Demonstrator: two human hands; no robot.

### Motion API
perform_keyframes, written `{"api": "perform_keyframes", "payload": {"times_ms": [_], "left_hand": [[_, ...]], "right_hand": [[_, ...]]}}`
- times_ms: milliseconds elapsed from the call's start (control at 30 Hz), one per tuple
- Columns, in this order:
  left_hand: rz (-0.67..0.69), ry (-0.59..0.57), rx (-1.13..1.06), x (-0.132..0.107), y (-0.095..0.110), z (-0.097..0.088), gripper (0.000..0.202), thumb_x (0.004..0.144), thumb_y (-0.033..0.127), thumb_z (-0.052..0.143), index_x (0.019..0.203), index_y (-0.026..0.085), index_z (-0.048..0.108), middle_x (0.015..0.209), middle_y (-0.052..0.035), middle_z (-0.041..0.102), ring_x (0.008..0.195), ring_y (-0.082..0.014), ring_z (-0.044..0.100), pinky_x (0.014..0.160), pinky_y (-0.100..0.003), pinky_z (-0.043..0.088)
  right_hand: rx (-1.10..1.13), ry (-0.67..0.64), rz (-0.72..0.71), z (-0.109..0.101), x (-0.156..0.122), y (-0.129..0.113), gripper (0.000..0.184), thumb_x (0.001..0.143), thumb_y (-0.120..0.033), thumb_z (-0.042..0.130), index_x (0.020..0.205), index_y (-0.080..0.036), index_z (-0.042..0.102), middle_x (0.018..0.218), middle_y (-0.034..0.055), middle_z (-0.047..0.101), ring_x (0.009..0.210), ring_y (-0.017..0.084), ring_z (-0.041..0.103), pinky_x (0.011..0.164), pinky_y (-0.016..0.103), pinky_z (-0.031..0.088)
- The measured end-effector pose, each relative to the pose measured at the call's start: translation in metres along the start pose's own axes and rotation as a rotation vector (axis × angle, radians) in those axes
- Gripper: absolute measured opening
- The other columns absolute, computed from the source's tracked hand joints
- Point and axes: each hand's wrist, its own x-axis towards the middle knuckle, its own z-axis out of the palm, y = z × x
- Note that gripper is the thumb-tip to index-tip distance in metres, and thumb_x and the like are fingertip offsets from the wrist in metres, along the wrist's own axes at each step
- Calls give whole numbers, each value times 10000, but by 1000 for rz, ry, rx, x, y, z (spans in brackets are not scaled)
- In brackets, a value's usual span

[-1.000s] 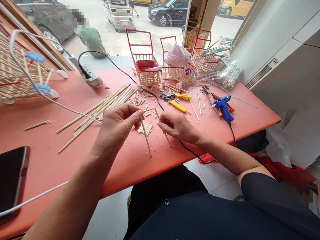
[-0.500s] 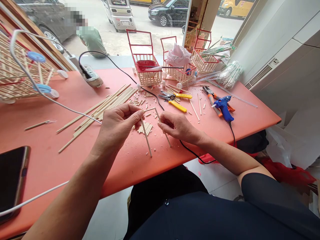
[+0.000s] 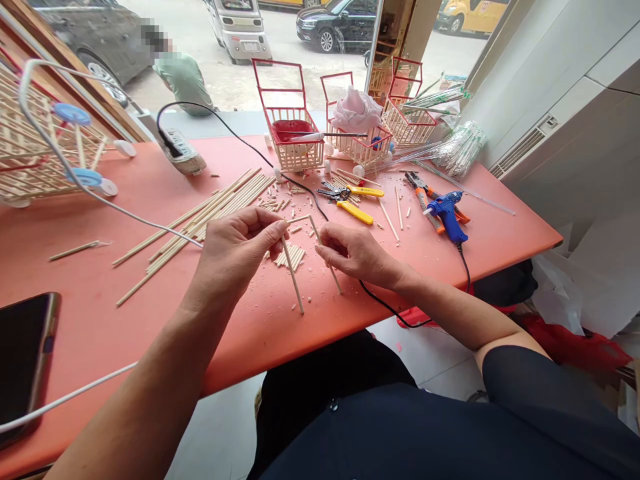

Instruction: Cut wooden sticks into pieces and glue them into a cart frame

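Between my hands is a three-sided frame of thin wooden sticks (image 3: 293,277), a short crosspiece joining two longer legs at the top. My left hand (image 3: 245,243) pinches its left corner between thumb and fingers. Lower on the right leg, my right hand (image 3: 357,253) is closed around the stick. Both legs slant down toward the table's front edge. Just behind the frame lies a row of short cut sticks (image 3: 291,258), partly covered by my left fingers. A bundle of long sticks (image 3: 165,253) lies to the left of it.
Yellow-handled wire strippers (image 3: 357,212), orange-handled pliers (image 3: 425,200) and a blue glue gun (image 3: 450,217) lie on the pink table (image 3: 240,353). Small stick carts (image 3: 299,155) stand at the back. A phone (image 3: 25,360) and white cable (image 3: 75,387) are at left. Outside sits a person (image 3: 185,80).
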Motion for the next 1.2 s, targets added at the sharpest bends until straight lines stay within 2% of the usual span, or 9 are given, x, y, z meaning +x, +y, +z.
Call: {"api": "perform_keyframes", "payload": {"times_ms": [667,900,1200], "left_hand": [[-3,-6,-37,-1,7,2,97,738,234,832,722,181,752,576,5,652,510,-111,570,496,-242,466],[-12,4,-86,-1,4,4,107,715,240,848,698,176,764,568,0,667,499,-101,564,480,-228,456],[-39,-20,-59,-2,8,1,160,845,151,860,731,189,754,598,11,661,535,-105,570,528,-253,473]], "right_hand": [[11,11,-17,0,1,-1,288,1075,-352,601,843,-241,472,742,-61,477,680,110,408,691,299,349],[3,11,-13,0,0,-1,291,1077,-363,598,843,-240,475,739,-60,486,682,111,413,697,303,348],[-9,9,6,1,1,-2,292,1072,-379,598,844,-243,475,732,-58,491,677,114,416,687,295,346]]}}
